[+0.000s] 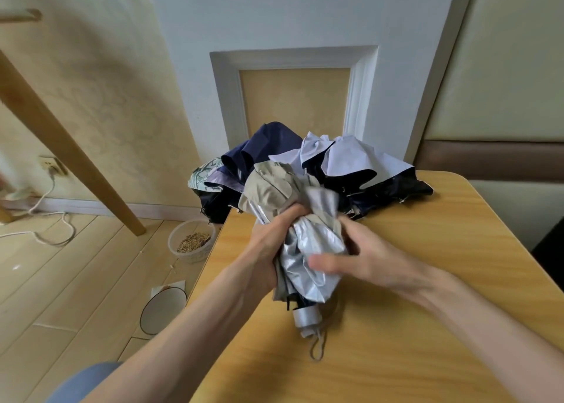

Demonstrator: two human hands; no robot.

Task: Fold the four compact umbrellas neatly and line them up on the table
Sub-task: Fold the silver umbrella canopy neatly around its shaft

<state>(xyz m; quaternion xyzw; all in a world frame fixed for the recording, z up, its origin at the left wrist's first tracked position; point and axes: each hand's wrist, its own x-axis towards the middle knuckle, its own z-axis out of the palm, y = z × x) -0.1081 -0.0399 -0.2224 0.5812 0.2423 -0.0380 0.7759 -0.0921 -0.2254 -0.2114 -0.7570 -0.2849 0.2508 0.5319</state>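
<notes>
On my feed, the beige-and-silver compact umbrella (pixel 308 250) was held over the near middle of the yellow wooden desk (pixel 442 311). Its canopy was bunched and unfolded, its stubby silver handle (pixel 306 315) pointed down toward me, and a beige wrist loop (pixel 318 346) lay on the desktop. I could not tell whether the handle itself touched the wood. The left hand (pixel 271 250) had its grip clenched round the canopy's left side, fingers curled into the beige cloth. The right hand (pixel 369 259) grasped the opposite side, thumb pressed on the silver lining. Behind them, at the desk's far edge, three more lay heaped and loose: a navy fabric umbrella (pixel 262 146), a white-and-black umbrella (pixel 360 167) and a floral-printed umbrella (pixel 206 173) hanging partly over the edge. On the floor to the left I saw a pale plastic basket (pixel 190 245) holding brown grainy bits.
</notes>
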